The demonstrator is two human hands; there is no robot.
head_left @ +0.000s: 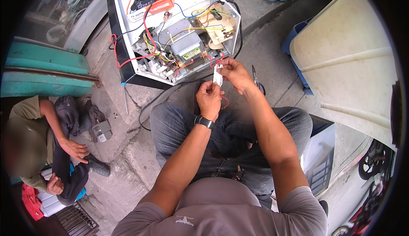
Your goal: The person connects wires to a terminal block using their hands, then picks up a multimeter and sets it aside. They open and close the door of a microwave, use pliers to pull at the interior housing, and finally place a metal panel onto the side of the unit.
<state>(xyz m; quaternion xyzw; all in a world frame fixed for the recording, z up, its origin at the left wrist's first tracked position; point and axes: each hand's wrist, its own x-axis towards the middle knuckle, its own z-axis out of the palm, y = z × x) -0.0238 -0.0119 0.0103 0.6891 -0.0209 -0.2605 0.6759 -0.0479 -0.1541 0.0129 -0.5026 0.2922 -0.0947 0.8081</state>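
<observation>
grey cloth shirt [221,202] | left hand [208,100], right hand [236,76] pinching flat white oblong piece [217,77]

outdoor repair spot: opened appliance [184,40], concrete paving [137,161]

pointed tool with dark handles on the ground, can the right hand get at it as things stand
Probably yes: the pointed tool lies right of the right hand, with nothing visible on top. That hand is pinching the white piece, though, so it would likely need freeing.
</observation>
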